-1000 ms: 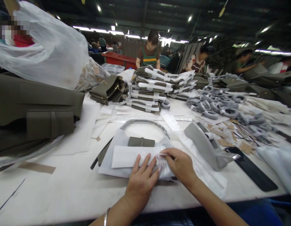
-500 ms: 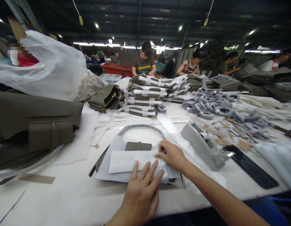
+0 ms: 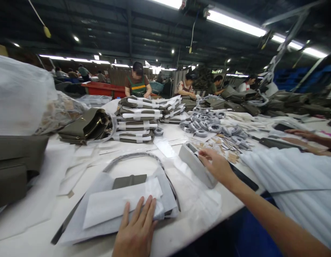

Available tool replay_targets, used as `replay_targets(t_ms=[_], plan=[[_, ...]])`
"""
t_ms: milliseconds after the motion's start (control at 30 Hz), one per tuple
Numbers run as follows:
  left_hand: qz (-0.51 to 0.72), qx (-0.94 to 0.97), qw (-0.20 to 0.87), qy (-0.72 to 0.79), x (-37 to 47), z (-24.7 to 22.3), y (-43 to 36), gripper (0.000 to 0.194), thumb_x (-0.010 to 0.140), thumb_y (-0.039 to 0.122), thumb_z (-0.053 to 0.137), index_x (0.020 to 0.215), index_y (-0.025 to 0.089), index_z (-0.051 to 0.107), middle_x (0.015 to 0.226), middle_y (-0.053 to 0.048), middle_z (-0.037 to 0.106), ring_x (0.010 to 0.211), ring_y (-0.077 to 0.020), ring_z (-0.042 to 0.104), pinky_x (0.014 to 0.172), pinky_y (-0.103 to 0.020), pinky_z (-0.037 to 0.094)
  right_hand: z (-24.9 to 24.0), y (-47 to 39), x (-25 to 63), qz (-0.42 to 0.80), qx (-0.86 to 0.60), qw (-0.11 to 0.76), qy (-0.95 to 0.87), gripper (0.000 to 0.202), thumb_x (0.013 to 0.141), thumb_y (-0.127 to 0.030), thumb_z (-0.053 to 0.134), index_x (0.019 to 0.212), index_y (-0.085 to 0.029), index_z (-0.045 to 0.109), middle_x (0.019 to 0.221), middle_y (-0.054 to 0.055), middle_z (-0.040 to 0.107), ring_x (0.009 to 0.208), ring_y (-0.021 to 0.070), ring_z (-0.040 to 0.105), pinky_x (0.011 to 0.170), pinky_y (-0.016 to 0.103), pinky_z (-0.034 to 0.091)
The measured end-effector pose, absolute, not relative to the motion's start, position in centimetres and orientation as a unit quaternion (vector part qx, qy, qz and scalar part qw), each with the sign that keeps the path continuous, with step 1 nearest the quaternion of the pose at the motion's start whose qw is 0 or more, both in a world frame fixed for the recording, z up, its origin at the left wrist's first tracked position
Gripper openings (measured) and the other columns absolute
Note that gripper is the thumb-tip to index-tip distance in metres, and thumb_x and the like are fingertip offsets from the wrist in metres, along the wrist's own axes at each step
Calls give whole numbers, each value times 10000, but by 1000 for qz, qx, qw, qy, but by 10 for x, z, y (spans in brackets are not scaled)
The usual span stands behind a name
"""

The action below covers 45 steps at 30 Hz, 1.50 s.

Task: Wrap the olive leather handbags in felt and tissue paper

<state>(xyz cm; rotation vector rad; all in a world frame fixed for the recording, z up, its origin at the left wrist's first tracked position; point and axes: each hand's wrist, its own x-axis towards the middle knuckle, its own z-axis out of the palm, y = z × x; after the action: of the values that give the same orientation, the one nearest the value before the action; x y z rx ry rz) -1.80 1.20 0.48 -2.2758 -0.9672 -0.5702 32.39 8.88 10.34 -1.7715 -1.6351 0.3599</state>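
Observation:
An olive-grey handbag (image 3: 129, 181) lies flat on the white table, its body covered by thin translucent wrapping (image 3: 73, 228). Its wrapped handle (image 3: 137, 155) arches away from me. Across the bag's front lies a folded strip of white foam sheet (image 3: 109, 207). My left hand (image 3: 135, 226) rests on the strip's right part, fingers stretched out and palm down. Right of the bag stands a grey tape dispenser (image 3: 193, 166). My right hand (image 3: 215, 164) is at its far right side with curled fingers closed on it; the fingertips are partly hidden.
Stacked wrapped bags (image 3: 140, 121) stand behind, beside an open olive bag (image 3: 83, 126). Grey wrapped rings (image 3: 205, 123) and card tags (image 3: 226, 150) lie right. A black phone (image 3: 242, 176) is behind my right wrist. A co-worker's hands (image 3: 310, 137) are far right, near white foam (image 3: 291, 175).
My right hand has left the foam strip and reached right to the tape dispenser. My left hand still lies on the strip. The view has turned right.

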Motion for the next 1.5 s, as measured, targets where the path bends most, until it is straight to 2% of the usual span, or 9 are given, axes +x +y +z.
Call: replay_targets(t_ms=[67,167,333,567,800,967,1167,1300,1500], plan=[[-220,-855,306,-356,-19,2,13,419,941,248,500,1338,146,585,1415,-39,568,1212,-265,603,1244,-566,39,109,93,361,174,-719,319,-592,183,891,-353,616,953,-190,672,982,95,722,933,254,673,923,407,514],[-222,-854,321,-344,-19,1,16,413,926,230,508,1321,151,602,1396,-35,586,1181,-258,623,1243,-570,33,107,105,390,289,-740,275,-541,241,893,-376,637,799,-161,692,791,92,741,752,222,707,748,342,589],[-228,-852,344,-323,-22,-1,21,391,923,226,504,1290,167,628,1350,-20,627,1135,-239,648,1242,-572,18,109,124,399,456,-717,254,-463,258,922,-319,646,795,-101,700,853,127,765,709,148,728,700,219,613],[-246,-845,372,-295,-26,-6,30,355,922,225,498,1232,195,667,1280,-7,679,1076,-213,668,1246,-555,22,121,130,398,558,-686,243,-399,304,969,-283,590,813,-44,695,802,155,753,636,141,725,613,198,616],[-253,-845,374,-286,-28,-10,33,347,935,254,495,1234,213,666,1279,-1,683,1077,-207,666,1246,-545,36,149,104,395,547,-666,323,-390,199,953,-265,622,858,-104,689,832,77,746,661,96,698,638,177,605],[-245,-853,345,-305,-28,-9,29,368,929,233,515,1274,213,641,1342,-10,642,1137,-221,647,1251,-519,47,172,53,404,526,-659,347,-411,273,856,-412,737,910,-146,719,943,79,746,723,97,683,658,151,572],[-260,-861,310,-308,-29,-10,28,393,921,226,535,1303,211,622,1329,-28,654,1171,-236,637,1258,-478,77,129,12,414,495,-699,318,-407,409,758,-539,779,937,-176,726,1006,88,732,807,131,685,741,190,557],[-256,-863,308,-307,-29,-9,27,389,924,227,530,1299,188,623,1342,-37,643,1139,-238,654,1256,-501,64,90,16,420,469,-704,322,-424,475,723,-601,765,908,-169,692,955,100,730,782,154,693,748,244,560],[-243,-866,311,-307,-26,-5,27,390,920,210,528,1297,171,621,1349,-37,634,1128,-243,658,1252,-532,54,76,39,428,361,-711,267,-541,510,757,-653,644,900,-164,678,870,103,742,739,182,687,696,276,544]])
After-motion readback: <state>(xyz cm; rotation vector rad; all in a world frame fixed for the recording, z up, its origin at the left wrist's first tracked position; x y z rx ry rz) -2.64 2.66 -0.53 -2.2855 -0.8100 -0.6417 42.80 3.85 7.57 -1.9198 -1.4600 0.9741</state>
